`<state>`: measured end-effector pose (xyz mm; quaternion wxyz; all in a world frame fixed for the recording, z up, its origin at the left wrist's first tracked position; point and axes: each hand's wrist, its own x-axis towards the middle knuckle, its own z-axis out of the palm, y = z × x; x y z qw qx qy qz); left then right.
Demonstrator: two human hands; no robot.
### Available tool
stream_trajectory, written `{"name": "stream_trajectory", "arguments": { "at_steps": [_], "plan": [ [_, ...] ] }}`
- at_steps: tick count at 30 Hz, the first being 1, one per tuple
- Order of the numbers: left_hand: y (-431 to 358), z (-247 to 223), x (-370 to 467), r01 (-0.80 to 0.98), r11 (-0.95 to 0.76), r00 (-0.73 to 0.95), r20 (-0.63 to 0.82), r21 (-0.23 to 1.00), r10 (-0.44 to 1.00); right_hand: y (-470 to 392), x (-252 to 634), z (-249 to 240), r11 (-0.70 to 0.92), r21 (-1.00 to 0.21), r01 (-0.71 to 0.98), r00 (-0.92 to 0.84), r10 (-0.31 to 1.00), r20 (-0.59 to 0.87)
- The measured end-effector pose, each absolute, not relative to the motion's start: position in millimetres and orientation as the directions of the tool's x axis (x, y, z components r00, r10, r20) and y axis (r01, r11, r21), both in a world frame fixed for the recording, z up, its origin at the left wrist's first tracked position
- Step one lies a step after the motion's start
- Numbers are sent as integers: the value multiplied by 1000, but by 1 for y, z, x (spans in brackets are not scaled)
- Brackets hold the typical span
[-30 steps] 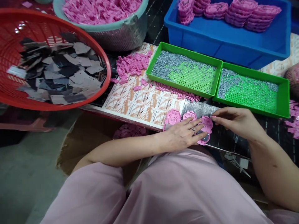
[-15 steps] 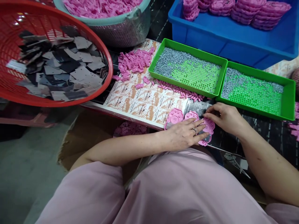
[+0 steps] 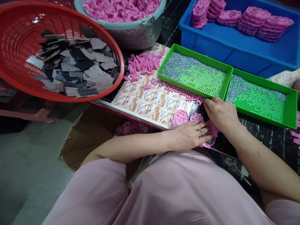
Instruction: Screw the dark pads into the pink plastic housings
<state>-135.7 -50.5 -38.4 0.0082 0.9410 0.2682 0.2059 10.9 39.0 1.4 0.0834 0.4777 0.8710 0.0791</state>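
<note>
Three pink round plastic shells lie in a row at the table's near edge: one on the left [image 3: 179, 118], one in the middle [image 3: 196, 117], and one on the right [image 3: 212, 131] mostly covered. My left hand [image 3: 191, 135] lies flat with spread fingers on the right shell, a ring on one finger. My right hand [image 3: 220, 113] reaches over that shell, its fingertips at a row of small pink pegs [image 3: 185, 92] along the front of the left green tray [image 3: 194, 74]. Whether the fingers pinch a peg is hidden.
A second green tray [image 3: 260, 97] of small metal screws sits to the right. Behind stand a blue bin [image 3: 236, 47] with stacked pink shells, a grey basin [image 3: 131, 28] of pink parts, and a red basket [image 3: 63, 56] of dark square pieces. Loose pink pieces [image 3: 142, 62] lie on the printed sheet.
My right hand has moved from the right shell up and left to the row of pink pegs by the green tray. My left hand has stayed pressed on the shell.
</note>
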Motion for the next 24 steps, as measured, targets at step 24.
{"name": "stream_trajectory", "arguments": {
  "at_steps": [24],
  "plan": [
    [102,-43,-201,737,-623,493,421,262,761,60,41,7,373,-650,662,-380,915,137]
  ]
}}
